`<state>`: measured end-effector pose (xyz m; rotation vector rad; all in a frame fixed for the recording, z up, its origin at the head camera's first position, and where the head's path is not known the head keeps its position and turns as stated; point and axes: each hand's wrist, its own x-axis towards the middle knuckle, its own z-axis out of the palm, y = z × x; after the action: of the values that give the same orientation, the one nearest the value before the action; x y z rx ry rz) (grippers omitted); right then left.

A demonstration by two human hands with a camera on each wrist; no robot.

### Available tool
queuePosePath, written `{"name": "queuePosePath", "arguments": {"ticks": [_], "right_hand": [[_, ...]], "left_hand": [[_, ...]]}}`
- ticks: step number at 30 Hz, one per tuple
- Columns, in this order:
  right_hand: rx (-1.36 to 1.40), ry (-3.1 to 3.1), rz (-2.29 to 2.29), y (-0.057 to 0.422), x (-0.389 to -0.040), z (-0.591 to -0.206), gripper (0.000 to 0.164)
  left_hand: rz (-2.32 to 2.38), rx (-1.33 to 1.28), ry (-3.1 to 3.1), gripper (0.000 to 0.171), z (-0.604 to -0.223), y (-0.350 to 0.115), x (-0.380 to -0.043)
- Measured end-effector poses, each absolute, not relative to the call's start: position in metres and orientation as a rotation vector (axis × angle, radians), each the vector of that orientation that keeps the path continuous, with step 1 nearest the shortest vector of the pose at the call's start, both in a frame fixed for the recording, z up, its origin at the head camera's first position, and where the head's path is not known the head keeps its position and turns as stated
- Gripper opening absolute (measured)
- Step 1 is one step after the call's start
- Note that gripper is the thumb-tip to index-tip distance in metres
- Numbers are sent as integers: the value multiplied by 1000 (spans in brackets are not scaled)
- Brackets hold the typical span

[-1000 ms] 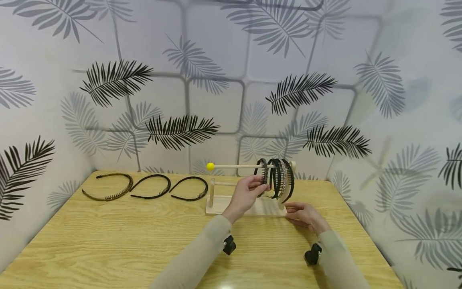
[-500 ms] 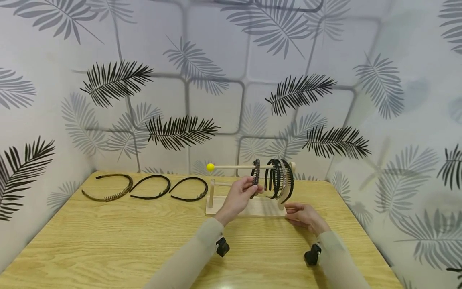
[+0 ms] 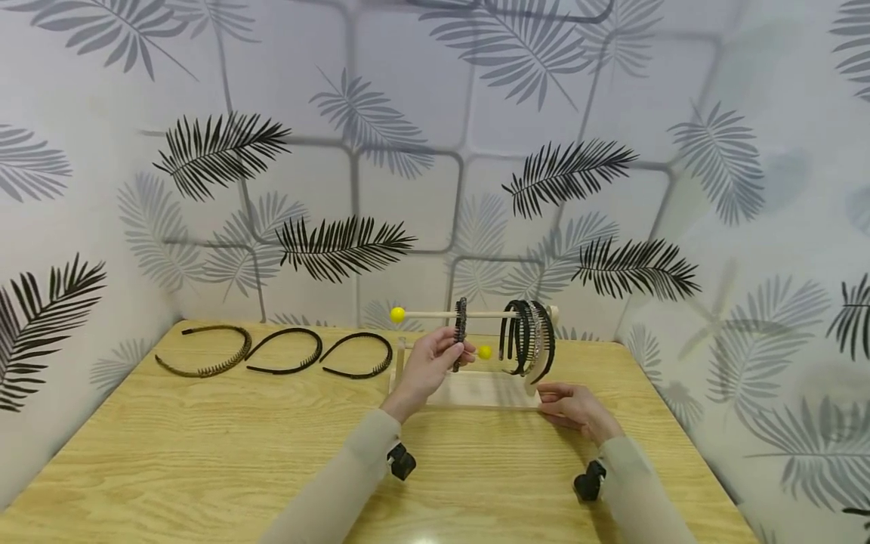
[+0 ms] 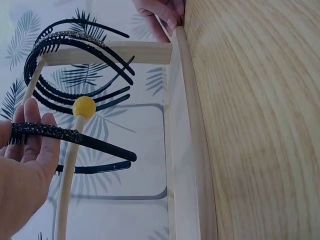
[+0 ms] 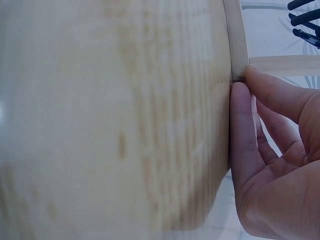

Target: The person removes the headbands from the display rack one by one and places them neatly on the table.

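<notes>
A black headband (image 3: 461, 321) set with glittery stones is pinched in my left hand (image 3: 428, 370), upright, its comb teeth showing. In the left wrist view, this headband (image 4: 100, 144) crosses the lower rod just below its yellow ball (image 4: 84, 107). Several more headbands (image 3: 522, 336), mostly black and one sparkly, hang from the upper rod (image 3: 435, 313) at the right end of a pale wooden stand (image 3: 469, 389). At the stand's right front corner, my right hand (image 3: 578, 408) grips the base (image 5: 237, 40) between thumb and fingers.
To the left on the wood-grain table (image 3: 224, 453) lie a brown toothed headband (image 3: 224, 370) and two black ones (image 3: 285, 372) (image 3: 356, 376) in a row. The upper rod ends in a yellow ball (image 3: 397, 314) at left. A leaf-patterned cloth (image 3: 408, 189) stands close behind.
My left hand has moved left with the sparkly headband, away from the hanging group. The lower rod's yellow ball now shows to its right. My right hand stays put.
</notes>
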<state>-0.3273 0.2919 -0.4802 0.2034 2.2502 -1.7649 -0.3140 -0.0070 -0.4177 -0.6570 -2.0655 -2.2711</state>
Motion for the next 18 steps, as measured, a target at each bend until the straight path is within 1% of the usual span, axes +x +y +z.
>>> {"name": "queuePosePath", "arguments": {"ticks": [4, 10, 18], "right_hand": [[190, 2252, -1757, 293, -327, -479, 50], [205, 2286, -1727, 292, -326, -479, 49], [231, 2272, -1741, 291, -327, -479, 51]], "left_hand": [[-2270, -652, -2075, 22, -419, -9, -316], [-2245, -572, -2065, 26, -416, -15, -316], [-2294, -511, -1998, 21, -414, -24, -316]]}}
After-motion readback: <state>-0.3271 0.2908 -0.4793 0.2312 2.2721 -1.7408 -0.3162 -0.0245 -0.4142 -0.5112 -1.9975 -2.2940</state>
